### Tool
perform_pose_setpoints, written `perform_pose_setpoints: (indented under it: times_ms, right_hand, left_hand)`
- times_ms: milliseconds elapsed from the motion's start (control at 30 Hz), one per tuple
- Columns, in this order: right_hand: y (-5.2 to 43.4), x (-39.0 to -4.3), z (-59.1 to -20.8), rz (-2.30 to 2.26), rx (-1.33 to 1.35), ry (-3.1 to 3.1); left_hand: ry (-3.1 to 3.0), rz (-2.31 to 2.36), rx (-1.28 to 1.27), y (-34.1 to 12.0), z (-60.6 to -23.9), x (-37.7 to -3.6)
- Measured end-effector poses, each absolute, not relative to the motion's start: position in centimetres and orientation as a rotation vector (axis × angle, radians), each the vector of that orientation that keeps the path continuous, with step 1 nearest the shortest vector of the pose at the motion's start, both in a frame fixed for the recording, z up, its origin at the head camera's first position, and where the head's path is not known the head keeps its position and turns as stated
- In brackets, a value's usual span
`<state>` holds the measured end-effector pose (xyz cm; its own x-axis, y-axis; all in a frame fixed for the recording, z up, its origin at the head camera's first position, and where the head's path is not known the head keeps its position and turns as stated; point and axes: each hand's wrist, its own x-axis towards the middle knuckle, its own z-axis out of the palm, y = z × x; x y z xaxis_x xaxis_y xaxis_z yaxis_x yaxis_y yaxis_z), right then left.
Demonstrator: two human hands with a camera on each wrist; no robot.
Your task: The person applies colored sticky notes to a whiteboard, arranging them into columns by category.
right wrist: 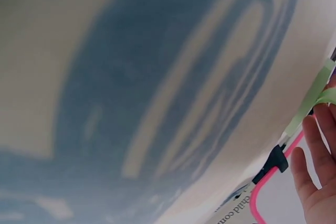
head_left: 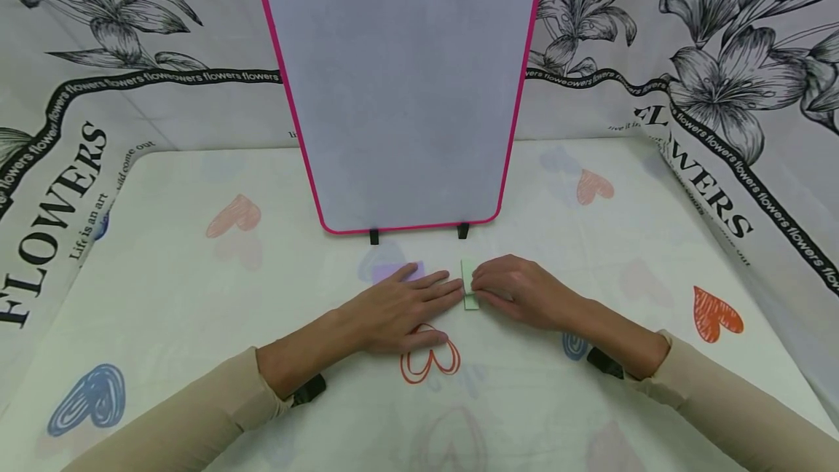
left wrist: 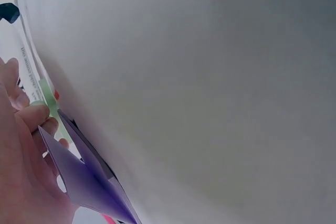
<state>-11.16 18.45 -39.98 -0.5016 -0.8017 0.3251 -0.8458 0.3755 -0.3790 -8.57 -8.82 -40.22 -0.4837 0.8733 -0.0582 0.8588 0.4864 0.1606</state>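
Note:
A narrow green paper strip (head_left: 470, 303) lies on the table between the two hands. My left hand (head_left: 405, 312) rests flat with its fingers spread, fingertips right at the strip's left edge. From the right, my right hand (head_left: 524, 291) pinches a part of the green paper with thumb and fingers. The right wrist view shows that part of the strip (right wrist: 310, 98) bent up at the fingers. Partly hidden behind the left hand is a purple paper (head_left: 390, 270); the left wrist view shows this paper (left wrist: 84, 179) folded, its halves standing apart.
Just behind the papers stands a whiteboard (head_left: 406, 93) with a pink frame, on small black feet (head_left: 374, 237). A pale cloth (head_left: 197, 312) printed with hearts covers the table. Flower-printed fabric (head_left: 131, 108) hangs behind and at the sides.

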Motion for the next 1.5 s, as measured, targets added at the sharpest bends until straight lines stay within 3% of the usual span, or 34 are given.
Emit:
perform_pose_setpoints:
  times_ms: [1100, 1500]
  right_hand:
    - [18.57, -11.71, -39.43, 1.395, 1.28, -2.752]
    - [18.58, -11.72, -39.37, 1.318, 1.146, -2.855]
  left_hand:
    - [2.606, 0.095, 1.516, -8.59, -40.22, -8.42]
    - [2.653, 0.019, 1.55, -8.24, -40.16, -8.14]
